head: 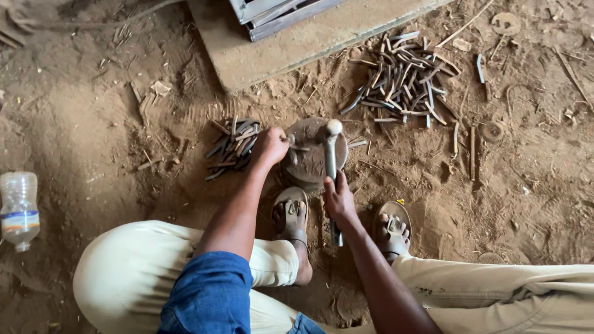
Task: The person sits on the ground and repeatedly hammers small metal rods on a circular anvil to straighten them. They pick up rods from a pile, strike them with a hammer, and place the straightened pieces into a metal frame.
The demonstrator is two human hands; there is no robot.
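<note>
While the left hand (270, 146) pinches a small piece on the anvil (307, 162), the right hand (339, 199) grips the hammer (331, 162), head just beside those fingers.

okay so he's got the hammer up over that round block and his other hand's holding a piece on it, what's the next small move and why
Probably bring the hammer straight down onto the small metal piece on the round metal block. The right hand grips the handle with the head poised above the block, and the left hand pins the piece at the block's edge, so the fingers should stay clear.
</note>
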